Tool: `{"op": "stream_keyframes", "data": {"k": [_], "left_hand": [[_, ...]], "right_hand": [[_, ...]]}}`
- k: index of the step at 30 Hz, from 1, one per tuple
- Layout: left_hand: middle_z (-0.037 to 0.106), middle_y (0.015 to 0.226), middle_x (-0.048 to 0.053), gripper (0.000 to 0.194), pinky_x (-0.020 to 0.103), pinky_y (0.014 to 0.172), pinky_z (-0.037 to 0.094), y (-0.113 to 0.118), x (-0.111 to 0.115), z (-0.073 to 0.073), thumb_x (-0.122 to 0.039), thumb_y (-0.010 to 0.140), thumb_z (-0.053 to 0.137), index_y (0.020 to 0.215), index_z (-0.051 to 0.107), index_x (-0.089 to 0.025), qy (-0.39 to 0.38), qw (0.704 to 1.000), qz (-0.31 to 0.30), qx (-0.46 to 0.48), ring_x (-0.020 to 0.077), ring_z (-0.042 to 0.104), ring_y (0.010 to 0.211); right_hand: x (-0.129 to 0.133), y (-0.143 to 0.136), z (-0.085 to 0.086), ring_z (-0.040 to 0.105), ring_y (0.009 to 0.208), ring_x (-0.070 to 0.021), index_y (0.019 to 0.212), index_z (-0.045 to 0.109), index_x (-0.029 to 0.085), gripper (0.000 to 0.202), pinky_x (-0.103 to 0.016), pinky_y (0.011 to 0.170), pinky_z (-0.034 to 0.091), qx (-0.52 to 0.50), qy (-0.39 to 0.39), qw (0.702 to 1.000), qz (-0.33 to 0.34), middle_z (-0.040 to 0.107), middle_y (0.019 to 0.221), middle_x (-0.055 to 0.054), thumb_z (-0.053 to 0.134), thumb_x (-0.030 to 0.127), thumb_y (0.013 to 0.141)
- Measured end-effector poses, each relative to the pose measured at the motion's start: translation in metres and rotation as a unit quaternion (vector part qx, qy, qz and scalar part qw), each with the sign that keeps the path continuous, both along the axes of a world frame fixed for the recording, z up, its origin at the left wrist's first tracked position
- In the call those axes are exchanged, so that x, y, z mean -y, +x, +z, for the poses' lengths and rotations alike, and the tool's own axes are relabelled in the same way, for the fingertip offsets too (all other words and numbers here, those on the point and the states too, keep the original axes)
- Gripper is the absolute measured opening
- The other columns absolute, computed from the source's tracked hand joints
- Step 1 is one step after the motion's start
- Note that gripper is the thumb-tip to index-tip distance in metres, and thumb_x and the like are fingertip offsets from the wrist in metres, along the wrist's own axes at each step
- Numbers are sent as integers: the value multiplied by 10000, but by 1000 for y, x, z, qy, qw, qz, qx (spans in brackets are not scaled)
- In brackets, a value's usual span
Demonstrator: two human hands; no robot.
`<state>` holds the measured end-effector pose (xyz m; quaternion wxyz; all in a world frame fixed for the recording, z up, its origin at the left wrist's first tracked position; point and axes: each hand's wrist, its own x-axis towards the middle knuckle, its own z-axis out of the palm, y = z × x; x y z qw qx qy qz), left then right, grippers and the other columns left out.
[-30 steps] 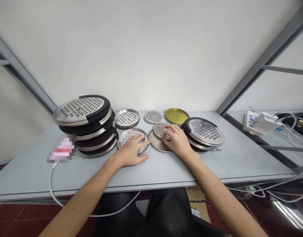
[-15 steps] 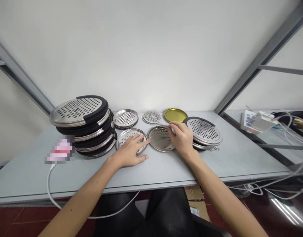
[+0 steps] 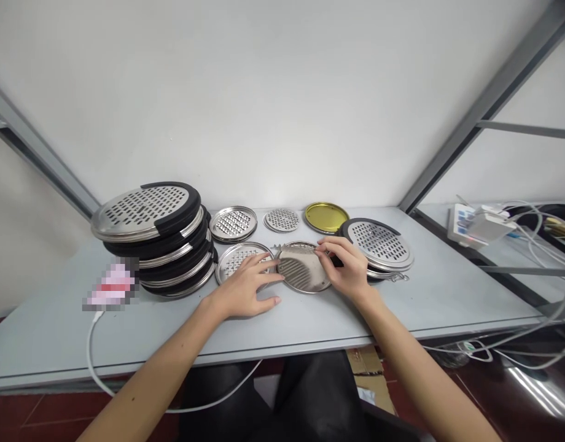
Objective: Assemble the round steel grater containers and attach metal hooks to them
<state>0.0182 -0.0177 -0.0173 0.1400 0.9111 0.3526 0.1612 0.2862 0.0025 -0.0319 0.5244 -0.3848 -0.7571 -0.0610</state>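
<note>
Thumb and fingertips of my right hand [image 3: 346, 265] pinch the upper right rim of a round metal disc [image 3: 305, 270]. Slanted ridges show on this disc, and a small toothed edge [image 3: 277, 247] sticks out at its upper left. My left hand [image 3: 249, 285] lies open with fingers spread. Its palm covers part of a round grater plate [image 3: 234, 258], and its fingertips reach the left rim of the ridged disc. Behind are another grater plate [image 3: 233, 222], a smaller perforated disc [image 3: 281, 219] and a yellow round lid [image 3: 327, 217].
A tall stack of black-edged round graters [image 3: 147, 212] stands at the left, beside a blurred pink item [image 3: 112, 285] with a white cable [image 3: 91, 344]. A lower stack [image 3: 379, 242] stands right of my right hand. Metal frame bars [image 3: 448, 159], a power strip [image 3: 462, 224] and cables lie far right.
The ridged disc has shifted slightly toward me and appears turned, its toothed edge now at the upper left. My right hand has moved a little toward me; my left hand has barely moved.
</note>
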Motion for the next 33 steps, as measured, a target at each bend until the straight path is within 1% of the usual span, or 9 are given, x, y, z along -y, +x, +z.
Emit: {"op": "stream_keyframes", "data": {"k": [4, 8, 16, 20, 22, 25, 27, 30, 33], "left_hand": [[547, 1392, 46, 460, 533, 1148, 265, 2, 1, 2, -377, 848, 618, 1297, 594, -284, -4, 1000, -28, -12, 312, 375, 1370], [571, 1334, 43, 419, 487, 1140, 290, 7, 3, 5, -347, 858, 601, 1274, 615, -295, 16, 999, -40, -16, 285, 434, 1311], [537, 1304, 93, 479, 522, 1123, 278, 19, 7, 2, -406, 884, 567, 1345, 545, -276, 51, 997, -42, -46, 305, 440, 1256], [516, 1309, 114, 523, 526, 1102, 301, 24, 8, 0, -456, 875, 577, 1356, 527, -255, 69, 995, -28, -66, 321, 423, 1260], [511, 1317, 115, 545, 522, 1097, 317, 24, 8, -1, -461, 872, 582, 1370, 508, -252, 63, 996, -27, -60, 324, 419, 1272], [519, 1329, 110, 530, 464, 1086, 369, 21, 6, -2, -412, 879, 587, 1369, 501, -229, 47, 999, -19, 0, 292, 450, 1266], [561, 1280, 99, 423, 411, 1054, 419, 18, 4, -3, -346, 895, 571, 1297, 559, -215, 56, 996, 6, 65, 252, 514, 1204], [629, 1147, 71, 264, 378, 1002, 466, 13, -1, -4, -259, 914, 540, 1160, 627, -219, 110, 980, 64, 154, 213, 584, 1093], [645, 1071, 59, 220, 356, 964, 486, 9, -7, -4, -218, 922, 537, 1118, 637, -211, 166, 962, 100, 195, 191, 602, 1034]], "right_hand": [[10, 9, -2, 672, 815, -196, 885, 635, 219, 83, -327, 697, 565, 16, -21, 999, 35, 696, 872, -70, 588, 168, 839], [14, 10, -7, 670, 781, -165, 914, 631, 217, 106, -284, 695, 549, 80, -52, 993, 70, 701, 865, -52, 570, 155, 853], [4, 2, -13, 690, 817, -144, 951, 653, 217, 159, -241, 669, 531, 184, -46, 982, 8, 710, 1028, -49, 516, 161, 893], [-5, 0, -12, 683, 830, -153, 971, 654, 212, 177, -245, 676, 511, 218, -73, 973, -25, 708, 1031, -46, 508, 149, 892], [-9, -3, -10, 679, 815, -164, 942, 659, 206, 160, -245, 654, 489, 232, -92, 967, -57, 715, 968, -44, 533, 139, 870], [-12, -6, -8, 668, 752, -176, 866, 669, 200, 127, -250, 604, 450, 243, -113, 958, -100, 712, 828, -32, 575, 128, 821], [-11, -7, -8, 661, 711, -176, 829, 672, 202, 116, -254, 580, 429, 234, -109, 959, -118, 708, 780, -26, 583, 133, 805], [-6, -6, -9, 654, 671, -167, 812, 675, 202, 113, -253, 571, 416, 202, -88, 968, -123, 712, 762, -28, 574, 152, 801], [1, -4, -11, 643, 634, -151, 800, 675, 203, 116, -248, 560, 405, 183, -75, 973, -116, 707, 742, -20, 563, 173, 805]]}}
